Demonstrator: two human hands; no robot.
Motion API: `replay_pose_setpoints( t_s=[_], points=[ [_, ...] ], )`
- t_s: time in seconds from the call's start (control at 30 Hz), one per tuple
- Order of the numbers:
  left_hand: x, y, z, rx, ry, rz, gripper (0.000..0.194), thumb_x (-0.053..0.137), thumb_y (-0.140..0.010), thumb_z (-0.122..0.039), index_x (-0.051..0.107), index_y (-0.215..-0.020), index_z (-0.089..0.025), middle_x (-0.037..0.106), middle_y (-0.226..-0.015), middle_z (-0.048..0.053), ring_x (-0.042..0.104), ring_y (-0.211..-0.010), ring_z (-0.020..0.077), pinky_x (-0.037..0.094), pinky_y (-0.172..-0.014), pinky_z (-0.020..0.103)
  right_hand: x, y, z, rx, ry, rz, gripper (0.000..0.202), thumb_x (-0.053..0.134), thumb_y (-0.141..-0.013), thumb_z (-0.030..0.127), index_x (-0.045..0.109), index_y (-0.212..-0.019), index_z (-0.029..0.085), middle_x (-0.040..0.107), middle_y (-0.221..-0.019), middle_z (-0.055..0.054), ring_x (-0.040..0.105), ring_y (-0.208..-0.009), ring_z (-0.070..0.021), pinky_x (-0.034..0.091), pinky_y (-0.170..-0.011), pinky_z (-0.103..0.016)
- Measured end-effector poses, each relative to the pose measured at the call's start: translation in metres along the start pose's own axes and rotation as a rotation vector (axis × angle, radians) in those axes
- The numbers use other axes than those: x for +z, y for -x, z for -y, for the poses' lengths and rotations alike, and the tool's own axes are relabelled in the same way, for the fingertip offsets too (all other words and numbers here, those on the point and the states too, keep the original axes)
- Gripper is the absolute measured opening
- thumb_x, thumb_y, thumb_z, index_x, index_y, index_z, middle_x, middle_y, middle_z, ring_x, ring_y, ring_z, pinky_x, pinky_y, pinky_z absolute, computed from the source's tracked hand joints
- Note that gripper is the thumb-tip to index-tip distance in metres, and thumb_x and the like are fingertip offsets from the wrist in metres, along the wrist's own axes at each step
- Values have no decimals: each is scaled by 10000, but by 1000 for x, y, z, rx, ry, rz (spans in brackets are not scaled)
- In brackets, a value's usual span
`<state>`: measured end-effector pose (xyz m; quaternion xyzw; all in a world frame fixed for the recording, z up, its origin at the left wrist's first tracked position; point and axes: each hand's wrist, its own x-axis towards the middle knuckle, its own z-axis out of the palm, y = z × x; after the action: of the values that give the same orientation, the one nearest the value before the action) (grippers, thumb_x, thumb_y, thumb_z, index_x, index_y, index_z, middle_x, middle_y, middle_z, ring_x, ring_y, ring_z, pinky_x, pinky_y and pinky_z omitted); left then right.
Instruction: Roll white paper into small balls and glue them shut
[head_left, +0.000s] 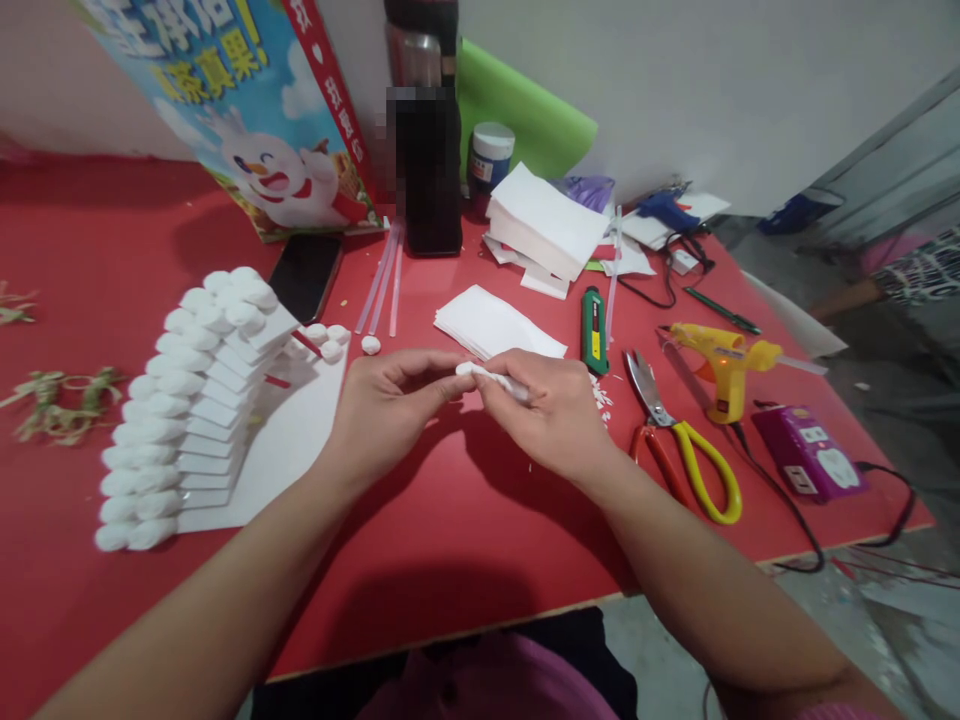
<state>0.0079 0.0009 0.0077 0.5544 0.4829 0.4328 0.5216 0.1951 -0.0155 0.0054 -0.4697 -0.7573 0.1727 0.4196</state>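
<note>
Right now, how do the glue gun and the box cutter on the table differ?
The glue gun is yellow, with a cord running off it and a glue stick poking out the back; the box cutter is green with a yellow strip and has no cord. The glue gun stands propped up, while the box cutter lies flat. The glue gun sits right of the scissors, the box cutter left of them. Both rest untouched on the red table.
</note>
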Motion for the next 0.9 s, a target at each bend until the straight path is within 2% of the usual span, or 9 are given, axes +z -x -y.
replay_pose_setpoints(
  t_s=[0.13,0.27,0.4,0.5,0.7,0.8,0.9],
  points=[
    [-4,-1,-2,-10,12,22,121,916,-751,-298,869,-844,-237,844,-852,27,767,-785,191,591,-698,250,-5,-1,-5,-180,12,52,157,605,-1009,183,738,-927,167,771,-817,-33,693,-727,-149,481,-689,-262],
    [-6,-2,-4,7,17,56,96,922,-737,-242,852,-801,-225,836,-811,21,780,-768,188,612,-710,247,-11,-3,-7,-233,-21,139,150,586,-1025,152,725,-972,170,793,-879,-40,723,-775,-154,500,-729,-261],
    [-5,-1,-4,-12,34,89,159,947,-700,-244,810,-765,-196,820,-758,27,782,-714,192,617,-665,245,-16,-5,-9,-225,-65,210,191,579,-1044,175,717,-912,182,781,-854,-34,715,-755,-149,489,-706,-260],
    [-4,-1,-4,3,37,102,163,942,-706,-238,828,-815,-197,824,-773,31,785,-716,198,630,-681,263,-17,-5,-11,-214,-70,232,192,580,-1053,194,729,-931,186,798,-887,-38,729,-783,-157,496,-720,-265],
    [-6,-1,-1,108,-54,86,106,920,-748,-275,846,-799,-219,829,-820,31,782,-777,207,629,-745,291,-13,-4,-8,-108,-98,225,275,551,-1092,290,740,-923,184,774,-812,-15,694,-715,-134,478,-699,-250],
    [-6,0,-1,100,-81,49,137,922,-744,-301,834,-808,-218,824,-801,30,777,-760,211,628,-737,300,-11,-3,-7,-50,-38,226,302,534,-1099,321,737,-930,175,765,-803,-27,675,-708,-141,460,-698,-262],
    [-5,0,-2,83,-102,45,173,916,-744,-334,812,-800,-209,819,-799,39,773,-762,221,626,-732,311,-9,-1,-8,-103,81,246,312,483,-1100,309,730,-972,168,775,-852,-65,674,-736,-169,444,-693,-289]
  ],
)
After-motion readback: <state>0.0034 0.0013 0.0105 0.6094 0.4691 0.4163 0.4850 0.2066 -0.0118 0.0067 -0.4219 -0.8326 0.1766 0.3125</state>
